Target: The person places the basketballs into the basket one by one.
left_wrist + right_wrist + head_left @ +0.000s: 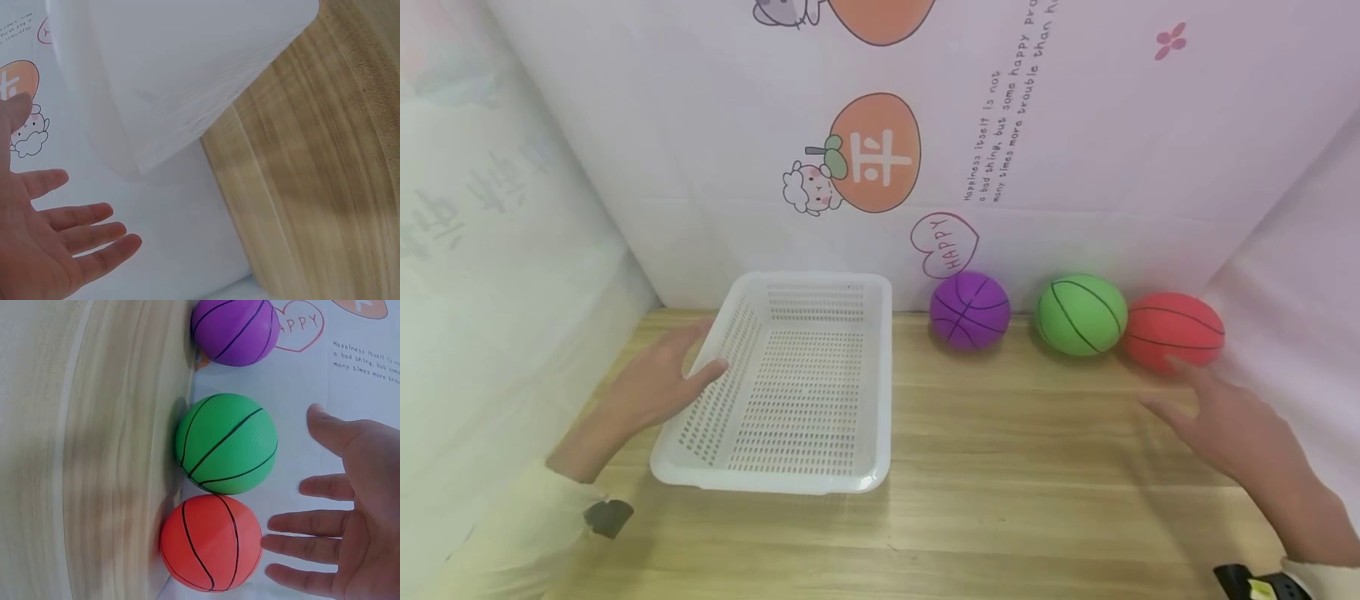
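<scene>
On the wood surface [1037, 475], at left, a white basket [883, 400]. Just beside its left side, the left hand [651, 379], fingers spread, holding nothing. Close to the far-right red ball [1180, 321], the right hand [1243, 433], fingers extended, gripping nothing, contact unclear. Beside red, the green ball [1081, 317]; between green and basket, the purple ball [970, 310].

wood-grain table [1000, 467], white backdrop [1112, 150] behind, printed red heart [945, 244]

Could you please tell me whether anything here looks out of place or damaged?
Nothing stands out: the white basket sits upright, and the purple ball, green ball and red ball rest near the printed backdrop, without visible damage.
</scene>
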Motion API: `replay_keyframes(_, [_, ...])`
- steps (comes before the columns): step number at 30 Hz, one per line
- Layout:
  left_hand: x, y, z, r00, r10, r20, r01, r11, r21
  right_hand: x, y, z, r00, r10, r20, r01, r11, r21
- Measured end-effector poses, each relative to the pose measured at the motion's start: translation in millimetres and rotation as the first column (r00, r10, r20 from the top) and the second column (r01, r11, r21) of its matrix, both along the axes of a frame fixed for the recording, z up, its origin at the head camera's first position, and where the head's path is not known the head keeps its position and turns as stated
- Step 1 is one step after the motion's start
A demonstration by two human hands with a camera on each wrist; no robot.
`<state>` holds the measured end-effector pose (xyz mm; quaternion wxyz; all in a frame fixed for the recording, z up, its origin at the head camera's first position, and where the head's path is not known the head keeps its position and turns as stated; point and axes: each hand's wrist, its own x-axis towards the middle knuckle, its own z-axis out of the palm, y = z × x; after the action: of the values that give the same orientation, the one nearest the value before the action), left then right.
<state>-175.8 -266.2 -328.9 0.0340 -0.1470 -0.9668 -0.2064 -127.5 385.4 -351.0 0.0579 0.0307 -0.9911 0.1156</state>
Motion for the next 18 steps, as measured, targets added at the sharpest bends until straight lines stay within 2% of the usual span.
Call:
replay_keyframes(5, [-2.2, 3.0, 1.8, 1.000, 0.017, 0.010, -0.017, 1.000, -0.011, -0.5, 8.8, 0.3, 0.999, 0.014, -0.040, -0.015, 1.000, -0.003])
replay_keyframes(9, [-4.0, 4.3, 1.7, 0.999, 0.027, 0.017, -0.027, 1.000, -0.015, 0.2, 16.7, 0.0, 0.997, -0.009, -0.080, 0.006, 0.999, -0.039])
replay_keyframes(16, [-1.4, -2.2, 1.5, 0.999, -0.012, 0.052, 0.011, 0.999, 0.033, -1.6, 22.0, -6.1, 0.978, -0.042, -0.205, 0.013, 0.990, -0.143])
replay_keyframes(18, [-1.4, -3.9, 2.2, 0.997, -0.023, 0.067, 0.019, 0.998, 0.053, -3.1, 23.7, -6.1, 0.976, -0.042, -0.214, 0.007, 0.986, -0.166])
